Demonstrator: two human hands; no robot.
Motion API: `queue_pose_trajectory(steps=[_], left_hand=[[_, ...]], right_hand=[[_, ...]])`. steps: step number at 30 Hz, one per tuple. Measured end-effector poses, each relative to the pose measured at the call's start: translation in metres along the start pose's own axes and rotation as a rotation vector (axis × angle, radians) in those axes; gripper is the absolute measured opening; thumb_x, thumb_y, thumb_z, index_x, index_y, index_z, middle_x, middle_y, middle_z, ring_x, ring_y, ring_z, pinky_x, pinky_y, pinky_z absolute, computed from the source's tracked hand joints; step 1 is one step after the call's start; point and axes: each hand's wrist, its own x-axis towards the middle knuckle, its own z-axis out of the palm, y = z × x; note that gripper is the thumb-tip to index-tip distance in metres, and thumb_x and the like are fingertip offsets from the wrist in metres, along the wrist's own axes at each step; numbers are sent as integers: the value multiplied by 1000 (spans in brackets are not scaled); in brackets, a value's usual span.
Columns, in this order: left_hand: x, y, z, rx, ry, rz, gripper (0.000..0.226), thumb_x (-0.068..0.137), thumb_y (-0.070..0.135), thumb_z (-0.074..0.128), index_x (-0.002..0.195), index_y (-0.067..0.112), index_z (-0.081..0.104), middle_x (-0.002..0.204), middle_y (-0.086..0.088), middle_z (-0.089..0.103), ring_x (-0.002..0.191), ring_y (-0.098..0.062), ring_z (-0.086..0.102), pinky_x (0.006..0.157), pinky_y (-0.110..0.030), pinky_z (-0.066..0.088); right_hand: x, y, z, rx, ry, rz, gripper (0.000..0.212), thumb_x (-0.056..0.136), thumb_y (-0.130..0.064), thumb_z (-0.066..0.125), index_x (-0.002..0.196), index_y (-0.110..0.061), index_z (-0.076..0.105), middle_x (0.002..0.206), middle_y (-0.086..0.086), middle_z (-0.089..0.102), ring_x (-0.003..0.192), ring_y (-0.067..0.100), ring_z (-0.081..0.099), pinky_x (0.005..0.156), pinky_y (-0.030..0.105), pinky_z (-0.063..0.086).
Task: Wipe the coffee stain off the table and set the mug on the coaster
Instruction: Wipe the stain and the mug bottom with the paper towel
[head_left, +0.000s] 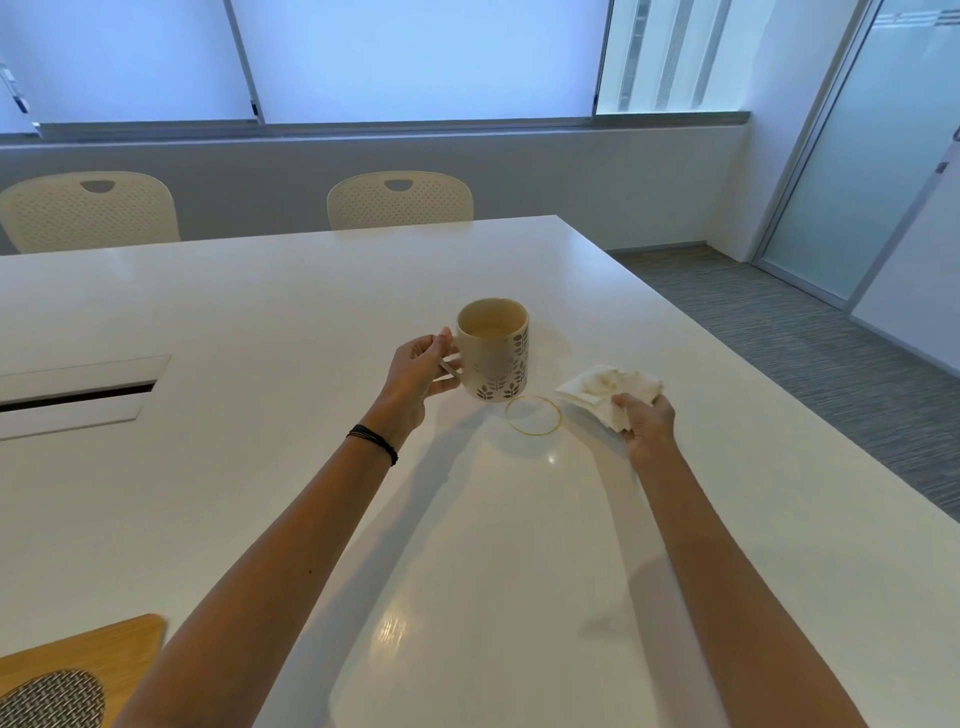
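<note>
Nearest the lens, bottom left: wooden board (104, 654) on the white tabletop (260, 312), with a grey woven coaster (52, 699) on it, partly cut off by the frame edge and with nothing on it. Both forearms reach forward over the tabletop. Left hand (415, 371), black band (375, 441) at the wrist, fingers curled around the handle of a cream mug (494, 349) with a leaf pattern. Mug is upright, light brown coffee inside, level well below the rim; can't tell if its base touches the tabletop or sits just above it. Just in front of the mug, toward the camera: thin brown ring stain (533, 414), unbroken, not wiped. Right hand (647, 418) pinches a crumpled white napkin (608, 387) carrying faint brownish marks, just right of the ring, not touching it. Mug and coaster are well apart. Far side: two cream perforated chairs (400, 200), a recessed cable slot (78, 389) at left.
</note>
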Motion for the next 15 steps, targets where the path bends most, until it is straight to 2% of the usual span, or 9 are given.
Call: queue_pose_trajectory(steps=[2, 4, 7, 9, 12, 13, 15], left_hand=[[0, 0, 0, -1, 0, -2, 23, 96, 27, 45, 88, 12, 60, 92, -3, 66, 86, -17, 64, 71, -31, 53], [0, -1, 0, 3, 0, -4, 23, 96, 27, 45, 87, 12, 60, 92, -3, 66, 87, -18, 64, 71, -31, 53], [1, -2, 0, 5, -1, 0, 23, 96, 27, 45, 88, 12, 60, 92, -4, 66, 88, -20, 64, 73, -32, 53], [1, -3, -1, 7, 1, 1, 24, 96, 27, 45, 88, 11, 60, 93, -5, 66, 89, -20, 64, 73, -31, 54], [2, -3, -2, 13, 14, -2, 24, 96, 27, 44, 87, 12, 60, 91, -4, 66, 86, -18, 64, 69, -29, 53], [3, -3, -2, 15, 18, -3, 24, 96, 27, 44, 87, 12, 60, 91, -4, 66, 85, -17, 64, 69, -29, 53], [4, -2, -2, 13, 25, -5, 24, 97, 27, 44, 86, 13, 60, 90, -3, 66, 85, -16, 64, 70, -30, 53]], right_hand=[[2, 1, 5, -267, 120, -191, 43, 78, 8, 53, 119, -4, 56, 113, 16, 62, 104, 31, 58, 90, 43, 48], [0, 4, 8, -577, 146, -385, 44, 77, 10, 45, 116, -3, 61, 119, 19, 63, 111, 33, 58, 96, 35, 44], [-2, 13, 11, -804, -48, -533, 47, 78, 15, 41, 118, 0, 61, 127, 19, 59, 121, 30, 53, 104, 32, 38], [-3, 21, 13, -919, -245, -526, 43, 84, 9, 44, 125, 0, 54, 140, 16, 46, 133, 28, 40, 113, 35, 28], [-2, 35, 22, -1218, -400, -590, 42, 88, 1, 41, 129, -3, 50, 149, 16, 33, 140, 25, 28, 117, 38, 18], [-3, 38, 26, -1318, -423, -615, 42, 91, -5, 38, 132, -3, 46, 151, 16, 30, 141, 25, 26, 117, 38, 17], [-8, 41, 34, -1410, -439, -598, 50, 96, -27, 35, 139, -1, 35, 153, 16, 24, 143, 24, 20, 117, 37, 14]])
